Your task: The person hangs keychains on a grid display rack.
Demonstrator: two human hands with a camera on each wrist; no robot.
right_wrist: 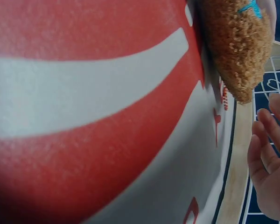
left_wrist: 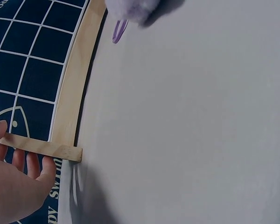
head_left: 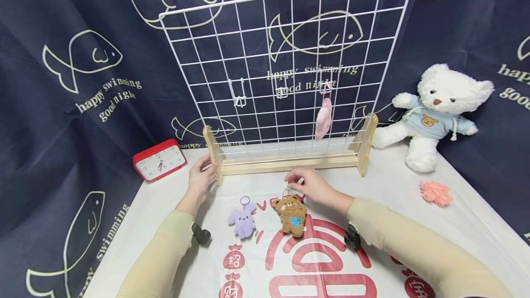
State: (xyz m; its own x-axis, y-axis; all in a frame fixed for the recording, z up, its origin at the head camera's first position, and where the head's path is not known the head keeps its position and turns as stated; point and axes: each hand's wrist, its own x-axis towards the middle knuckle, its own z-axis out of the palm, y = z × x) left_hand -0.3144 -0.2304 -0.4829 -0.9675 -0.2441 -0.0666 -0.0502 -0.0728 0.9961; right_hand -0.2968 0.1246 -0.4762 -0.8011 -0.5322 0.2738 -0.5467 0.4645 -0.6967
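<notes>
My left hand grips the left wooden foot of a white wire grid rack, thumb on one side and fingers on the other. A brown bear keychain with a blue patch lies face up on the table. Just beyond its metal clasp is my right hand, fingers relaxed with a gap to the thumb. In the right wrist view that hand shows nothing between its fingers. To the bear's left lies a purple plush keychain with a purple ring. A pink plush keychain hangs from a hook on the grid.
More white hooks sit on the grid's left and middle. A red alarm clock stands at the left. A white teddy bear sits at the back right, behind a pink yarn-like bundle. Dark fabric backs the table.
</notes>
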